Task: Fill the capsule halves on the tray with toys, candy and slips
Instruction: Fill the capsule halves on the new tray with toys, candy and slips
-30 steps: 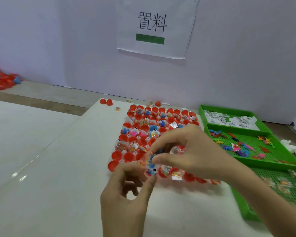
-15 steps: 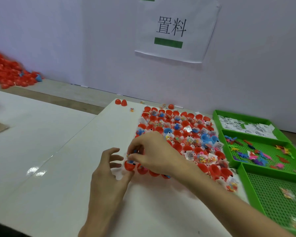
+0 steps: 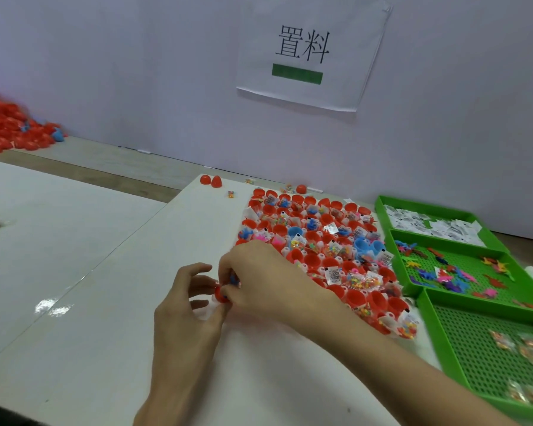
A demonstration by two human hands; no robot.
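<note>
The white surface (image 3: 74,302) spreads out in front of me. Along its right side sit three green bins (image 3: 450,299): paper slips (image 3: 431,224) in the far one, small coloured toys (image 3: 443,272) in the middle one, and candy packets (image 3: 530,352) in the nearest.

Just left of the bins lies the tray (image 3: 285,251), packed with red capsule halves (image 3: 313,259) and a few blue ones. Many already hold toys, candy or slips.

My right forearm comes in from the lower right and crosses the tray's near edge. It puts my right hand (image 3: 259,281) at the tray's near-left corner, knuckles up and fingers curled down. My left hand (image 3: 185,315) comes up from below, palm turned toward the right hand, with its index finger lifted clear.

Between the hands is one red capsule half (image 3: 220,295), at the tray's near-left corner. My left thumb and bent fingers hold it. My right fingertips pinch a small blue toy (image 3: 234,279) right at its mouth.
</note>
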